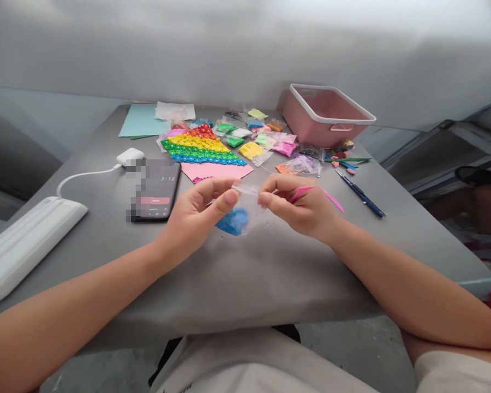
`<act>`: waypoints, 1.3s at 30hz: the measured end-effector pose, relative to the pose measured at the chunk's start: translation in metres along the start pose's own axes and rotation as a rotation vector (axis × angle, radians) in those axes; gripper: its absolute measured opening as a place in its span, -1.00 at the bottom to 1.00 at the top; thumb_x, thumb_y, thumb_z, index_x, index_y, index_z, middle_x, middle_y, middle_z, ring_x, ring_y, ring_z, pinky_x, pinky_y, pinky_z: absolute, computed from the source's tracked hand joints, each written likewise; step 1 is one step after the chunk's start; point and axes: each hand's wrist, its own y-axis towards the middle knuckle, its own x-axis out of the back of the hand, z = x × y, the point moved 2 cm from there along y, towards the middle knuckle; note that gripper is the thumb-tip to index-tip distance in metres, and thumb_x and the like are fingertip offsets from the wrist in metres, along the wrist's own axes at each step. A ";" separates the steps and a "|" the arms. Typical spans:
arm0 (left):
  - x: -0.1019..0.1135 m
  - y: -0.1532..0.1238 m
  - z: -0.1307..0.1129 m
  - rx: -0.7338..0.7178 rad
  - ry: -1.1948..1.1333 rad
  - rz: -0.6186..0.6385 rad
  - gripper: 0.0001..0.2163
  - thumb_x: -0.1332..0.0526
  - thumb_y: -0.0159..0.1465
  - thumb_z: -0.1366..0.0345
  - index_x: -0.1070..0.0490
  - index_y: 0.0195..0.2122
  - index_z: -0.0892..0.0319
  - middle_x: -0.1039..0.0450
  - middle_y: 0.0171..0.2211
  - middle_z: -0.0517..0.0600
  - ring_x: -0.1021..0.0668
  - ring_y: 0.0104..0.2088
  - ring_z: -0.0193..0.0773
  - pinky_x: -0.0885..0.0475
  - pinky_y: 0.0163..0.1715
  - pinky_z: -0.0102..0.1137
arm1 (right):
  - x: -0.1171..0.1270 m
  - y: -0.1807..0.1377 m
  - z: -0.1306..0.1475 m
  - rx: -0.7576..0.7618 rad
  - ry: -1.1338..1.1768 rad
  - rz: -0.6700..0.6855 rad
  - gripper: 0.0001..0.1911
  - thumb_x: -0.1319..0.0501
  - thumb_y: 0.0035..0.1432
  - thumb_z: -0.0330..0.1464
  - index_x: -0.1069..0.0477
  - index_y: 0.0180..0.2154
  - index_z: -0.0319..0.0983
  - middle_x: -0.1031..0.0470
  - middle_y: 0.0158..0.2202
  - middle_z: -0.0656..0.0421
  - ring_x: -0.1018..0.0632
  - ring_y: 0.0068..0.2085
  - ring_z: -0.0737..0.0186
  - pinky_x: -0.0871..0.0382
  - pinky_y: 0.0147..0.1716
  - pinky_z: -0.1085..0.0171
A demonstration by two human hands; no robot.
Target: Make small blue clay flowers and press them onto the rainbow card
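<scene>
Two narrow grips, left hand (192, 215) and right hand (305, 212) pinching top edge of clear plastic bag (253, 210), blue lump (233, 221) inside, slim pink tool (334, 201) at right fingers.

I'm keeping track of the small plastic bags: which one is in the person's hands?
The clear bag with blue contents, pinched near its top edge by the left hand and right hand; the other bags lie farther back on the table.
</scene>
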 end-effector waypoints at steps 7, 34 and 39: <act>0.002 0.001 -0.004 -0.019 0.082 -0.139 -0.73 -0.45 0.17 0.07 -0.53 -0.40 0.18 -0.55 -0.45 -0.06 -0.56 -0.44 -0.36 -0.49 -0.45 -0.49 | -0.008 -0.005 -0.002 -0.028 0.017 -0.122 -0.76 -0.38 0.15 -0.20 -0.51 -0.37 -0.25 -0.42 -0.53 0.26 -0.15 -0.62 0.51 0.04 -0.66 0.34; -0.003 -0.003 -0.011 -0.318 0.582 0.020 -0.87 -0.32 0.29 0.24 -0.54 -0.38 0.12 -0.60 -0.39 -0.05 -0.57 -0.38 -0.30 -0.45 -0.37 -0.42 | -0.013 -0.008 0.007 0.024 -0.046 -0.062 -0.78 -0.33 0.21 -0.23 -0.55 -0.36 -0.25 -0.53 -0.43 0.17 -0.27 -0.56 0.45 -0.11 -0.61 0.35; -0.002 -0.002 -0.008 -0.242 0.513 0.017 -0.86 -0.32 0.30 0.22 -0.51 -0.36 0.15 -0.55 -0.41 -0.05 -0.55 -0.39 -0.32 -0.43 -0.40 -0.44 | -0.010 -0.005 0.007 -0.057 -0.042 -0.078 -0.66 -0.38 0.15 -0.11 -0.52 -0.44 -0.25 -0.33 -0.61 0.28 -0.18 -0.60 0.46 0.00 -0.64 0.35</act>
